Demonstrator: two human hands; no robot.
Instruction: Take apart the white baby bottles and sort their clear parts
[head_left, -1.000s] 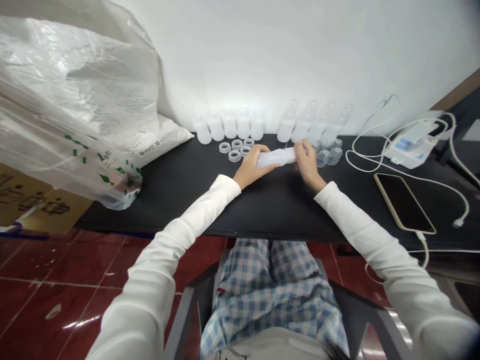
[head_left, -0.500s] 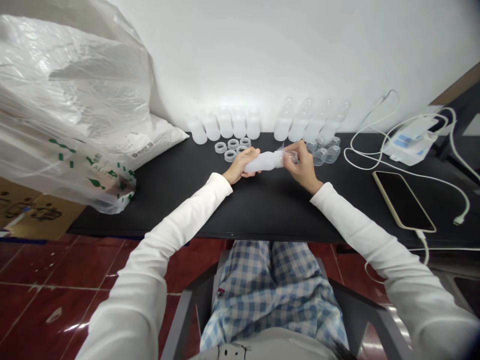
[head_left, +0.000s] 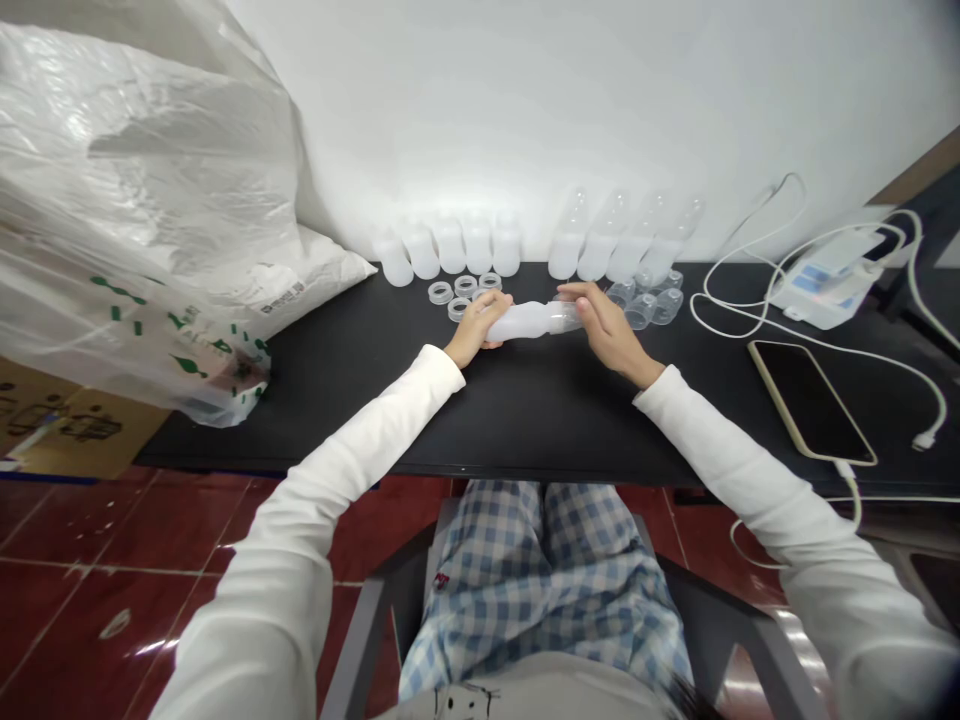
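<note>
I hold a translucent white plastic bottle (head_left: 529, 320) sideways over the black table (head_left: 525, 400). My left hand (head_left: 477, 330) grips its base end, fingers wrapped round it. At the bottle's cap end my right hand (head_left: 606, 326) rests with its fingers around the clear cap. Just behind my left hand lie several loose white rings (head_left: 459, 291). Several clear caps (head_left: 646, 301) lie behind my right hand.
Along the white wall stand several open white bottles (head_left: 453, 248) and several capped ones (head_left: 609, 245). A big plastic bag (head_left: 142, 210) fills the left. A phone (head_left: 808, 400), white cables (head_left: 817, 345) and a charger (head_left: 829, 280) lie at the right.
The bottle has dropped slightly and drifted left. My right hand's fingers have turned on the cap end and now lie flatter along it. My left hand keeps its grip.
</note>
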